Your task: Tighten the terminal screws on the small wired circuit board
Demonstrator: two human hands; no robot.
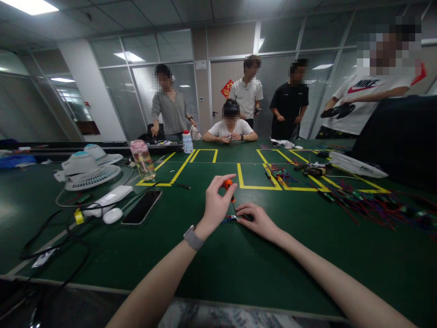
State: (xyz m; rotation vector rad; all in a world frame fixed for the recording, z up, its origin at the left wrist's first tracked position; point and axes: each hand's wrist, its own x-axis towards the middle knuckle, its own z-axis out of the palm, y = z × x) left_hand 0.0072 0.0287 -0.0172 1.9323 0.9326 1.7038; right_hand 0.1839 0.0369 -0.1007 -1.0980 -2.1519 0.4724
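My left hand (218, 200) is closed around the orange and black handle of a screwdriver (228, 184). The screwdriver stands nearly upright, its shaft pointing down at a small circuit board (232, 217) on the green table. Colored wires show at the board's left side. My right hand (254, 217) rests on the table with its fingertips at the board's right edge, pinching or steadying it. Whether the screwdriver's tip sits in a screw is too small to tell.
A phone (142, 207), a white mouse (112, 216), black cables, white fans (92, 173) and a pink-lided bottle (142, 160) are on the left. Wired boards (378, 207) pile up on the right. Yellow tape (259, 187) marks the table (191, 264). Several people are across it.
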